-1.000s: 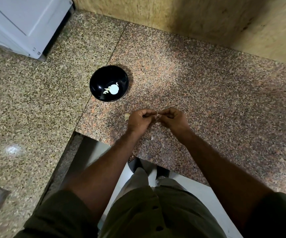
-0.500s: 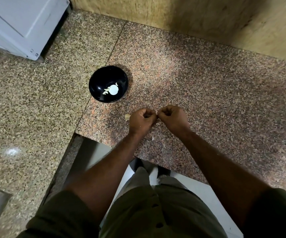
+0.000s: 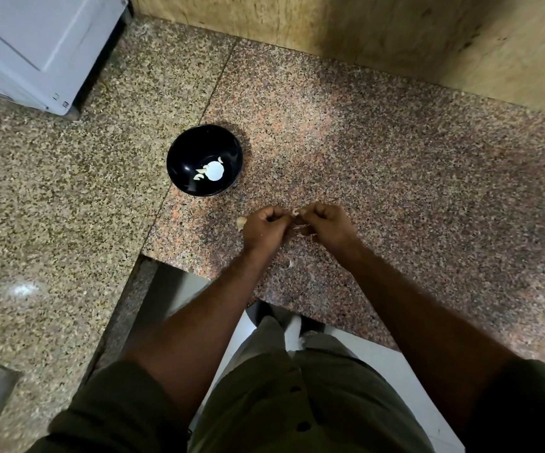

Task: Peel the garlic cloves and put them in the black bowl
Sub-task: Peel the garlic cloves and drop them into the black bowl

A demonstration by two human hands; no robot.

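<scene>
Gently — my left hand and right hand both pinch one small pale garlic clove; I should peel slowly.

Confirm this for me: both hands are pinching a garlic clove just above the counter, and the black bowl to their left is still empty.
Not quite. The black bowl is not empty: the head view shows several pale peeled cloves lying in its bottom. The rest holds: the left hand and right hand pinch a garlic clove between them above the counter, with the bowl to their left.
</scene>
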